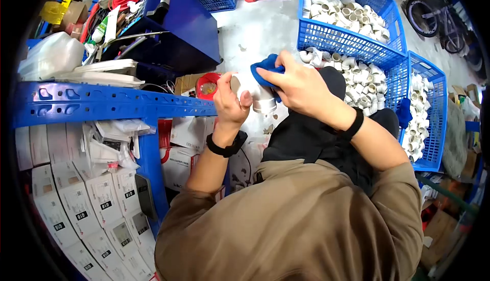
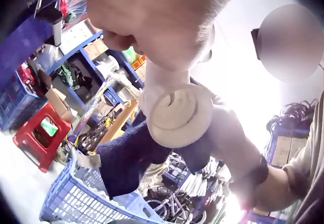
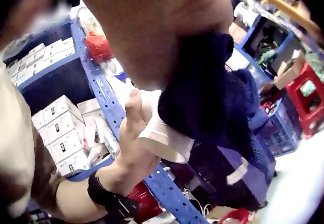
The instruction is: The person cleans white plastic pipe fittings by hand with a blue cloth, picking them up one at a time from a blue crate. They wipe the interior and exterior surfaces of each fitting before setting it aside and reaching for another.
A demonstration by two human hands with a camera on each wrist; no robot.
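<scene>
The left hand (image 1: 232,100) supports the white pipe fitting (image 1: 264,101) in front of the torso, raised above floor level. Its fingers are curled at one end of the fitting, with the thumb on the near side. The right hand (image 1: 302,88) grips the blue cloth (image 1: 266,70); its thumb and index finger are bent and pinch the fabric (the remaining fingers are partly hidden, so their exact position cannot be told). The cloth bears against the fitting on the side facing the right hand, and part of it hangs loose in the right wrist view. The fitting is an elbow; one round opening points downward in the head view.

The blue metal beam (image 1: 102,101) runs to the left of the fitting, with white boxes (image 1: 97,199) stacked below its level. The far blue crate (image 1: 332,32) stands on the floor ahead and to the right, and the right-hand blue crate (image 1: 438,108) stands beyond the knees. Both contain white fittings (image 1: 365,84), as does the area between them, beside the legs.
</scene>
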